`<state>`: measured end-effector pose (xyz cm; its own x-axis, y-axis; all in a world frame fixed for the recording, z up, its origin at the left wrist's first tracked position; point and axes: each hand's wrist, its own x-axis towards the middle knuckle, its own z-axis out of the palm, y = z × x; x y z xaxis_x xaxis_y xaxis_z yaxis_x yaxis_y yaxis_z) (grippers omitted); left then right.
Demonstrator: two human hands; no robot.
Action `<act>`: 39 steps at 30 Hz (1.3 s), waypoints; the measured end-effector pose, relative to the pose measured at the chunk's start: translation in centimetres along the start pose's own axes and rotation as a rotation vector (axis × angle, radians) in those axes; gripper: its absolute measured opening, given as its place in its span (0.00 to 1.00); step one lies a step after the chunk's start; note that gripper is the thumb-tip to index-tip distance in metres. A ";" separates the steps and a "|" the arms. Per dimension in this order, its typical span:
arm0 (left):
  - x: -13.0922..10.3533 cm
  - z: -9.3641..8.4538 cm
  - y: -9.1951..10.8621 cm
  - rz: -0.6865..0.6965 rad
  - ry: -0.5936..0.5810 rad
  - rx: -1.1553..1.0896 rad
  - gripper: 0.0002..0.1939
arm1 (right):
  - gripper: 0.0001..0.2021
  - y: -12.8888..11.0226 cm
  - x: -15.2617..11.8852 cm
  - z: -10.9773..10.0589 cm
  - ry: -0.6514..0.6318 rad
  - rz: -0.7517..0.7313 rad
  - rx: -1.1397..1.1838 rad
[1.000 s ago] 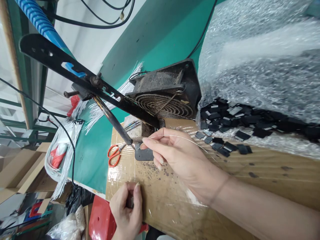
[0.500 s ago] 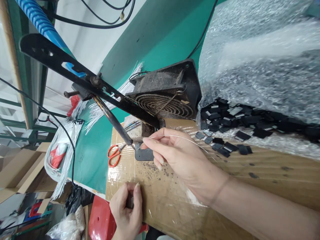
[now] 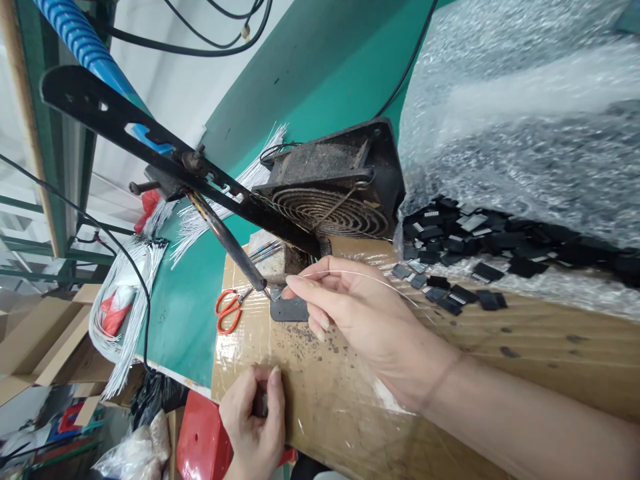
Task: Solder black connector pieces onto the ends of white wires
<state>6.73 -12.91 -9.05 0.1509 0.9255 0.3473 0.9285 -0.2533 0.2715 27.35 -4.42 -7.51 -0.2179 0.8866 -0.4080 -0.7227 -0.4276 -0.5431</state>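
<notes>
Thumb and fingers of my right hand [image 3: 345, 303] pinch a thin white wire [image 3: 373, 275], which trails back over the hand toward the wrist. Its front end is hidden at the fingertips. These fingertips are close beside the tip of a soldering iron [image 3: 233, 245], clamped pointing down on a slotted black metal arm [image 3: 120, 127]. Under the iron's tip lies a dark base plate [image 3: 287, 311]. My left hand [image 3: 257, 417] is closed at the near edge of the cardboard [image 3: 320, 400]; what it holds, if anything, is hidden.
A dusty fan [image 3: 330, 187] stands behind my right hand. Orange-handled scissors [image 3: 229, 312] lie left of the base plate. Small black connector pieces [image 3: 460, 293] spill from bubble wrap [image 3: 510, 133] on the right. White wire bundles [image 3: 135, 287] lie on the green mat [image 3: 175, 327].
</notes>
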 end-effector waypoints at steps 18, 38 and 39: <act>0.2 0.0 -0.4 0.069 0.001 0.015 0.13 | 0.13 0.0 0.1 0.0 -0.006 -0.016 -0.014; 0.1 0.1 -0.5 0.086 0.007 -0.008 0.12 | 0.12 0.1 0.2 0.1 0.011 0.010 -0.026; 0.1 0.1 -0.5 0.086 0.009 -0.007 0.13 | 0.12 0.1 0.2 0.1 0.013 0.015 -0.026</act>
<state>6.31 -12.71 -9.20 0.2270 0.8976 0.3778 0.9100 -0.3337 0.2461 27.16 -4.21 -7.55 -0.2203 0.8778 -0.4254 -0.7019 -0.4455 -0.5558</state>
